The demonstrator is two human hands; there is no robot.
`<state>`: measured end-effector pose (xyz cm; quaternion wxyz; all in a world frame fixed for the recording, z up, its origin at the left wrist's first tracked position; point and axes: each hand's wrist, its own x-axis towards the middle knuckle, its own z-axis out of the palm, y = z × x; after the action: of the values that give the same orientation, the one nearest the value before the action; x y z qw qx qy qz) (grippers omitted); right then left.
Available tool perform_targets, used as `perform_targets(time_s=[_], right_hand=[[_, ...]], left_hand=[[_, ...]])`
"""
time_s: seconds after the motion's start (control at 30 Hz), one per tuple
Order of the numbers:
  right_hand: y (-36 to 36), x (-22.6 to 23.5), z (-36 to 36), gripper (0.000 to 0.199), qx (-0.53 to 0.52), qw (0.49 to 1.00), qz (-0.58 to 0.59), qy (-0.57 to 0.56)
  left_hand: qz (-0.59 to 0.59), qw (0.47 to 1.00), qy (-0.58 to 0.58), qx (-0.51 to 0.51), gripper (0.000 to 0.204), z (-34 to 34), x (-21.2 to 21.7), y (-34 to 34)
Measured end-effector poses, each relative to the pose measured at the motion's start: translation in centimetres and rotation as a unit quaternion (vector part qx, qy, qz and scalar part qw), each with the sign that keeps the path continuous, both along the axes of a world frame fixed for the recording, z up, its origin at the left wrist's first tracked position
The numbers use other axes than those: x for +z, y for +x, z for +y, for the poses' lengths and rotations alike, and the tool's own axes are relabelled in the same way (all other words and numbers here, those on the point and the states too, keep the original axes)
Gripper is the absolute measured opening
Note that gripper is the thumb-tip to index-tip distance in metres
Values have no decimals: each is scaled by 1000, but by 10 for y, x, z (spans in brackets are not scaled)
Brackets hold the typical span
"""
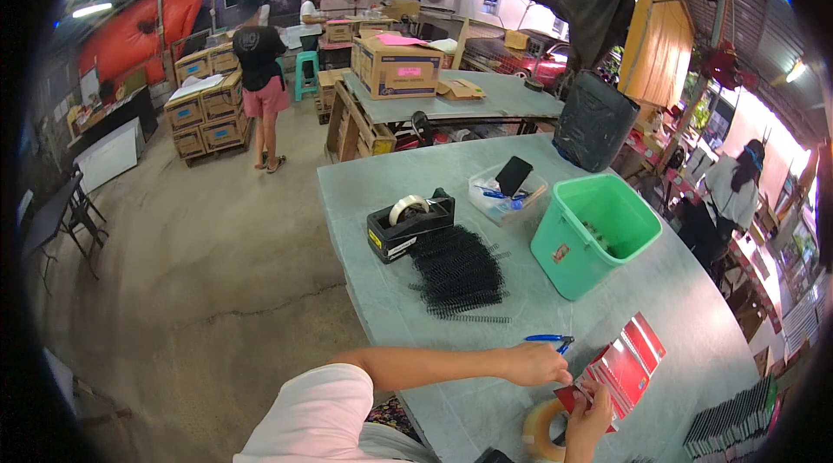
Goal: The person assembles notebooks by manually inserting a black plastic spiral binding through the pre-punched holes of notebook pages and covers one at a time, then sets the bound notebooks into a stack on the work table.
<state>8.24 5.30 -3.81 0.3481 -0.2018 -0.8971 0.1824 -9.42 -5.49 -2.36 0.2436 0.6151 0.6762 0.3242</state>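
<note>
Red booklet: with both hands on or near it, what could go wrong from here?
1. The blue-handled pliers lie just beyond the left hand and could get knocked.
2. The tape roll sits right by the right hand, so it might crowd the red booklet.
3. The loose black coils are heaped together and may tangle.

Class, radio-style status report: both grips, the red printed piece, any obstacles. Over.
Right grip on red printed piece. Left grip near its edge, contact unclear. Blue-handled pliers and tape roll close by, nothing plainly blocking.
</note>
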Motion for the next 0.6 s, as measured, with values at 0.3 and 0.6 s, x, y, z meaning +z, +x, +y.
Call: perform_targets(time_s=[0.3, 0.6], right_hand=[[3, 13, -5, 51, -6, 987, -147, -60], [6, 10, 2, 25, 60, 995, -54, -59]], left_hand=[[127, 977, 168, 28, 22, 8, -11, 11], [64, 991, -13, -118, 59, -22, -60, 111]])
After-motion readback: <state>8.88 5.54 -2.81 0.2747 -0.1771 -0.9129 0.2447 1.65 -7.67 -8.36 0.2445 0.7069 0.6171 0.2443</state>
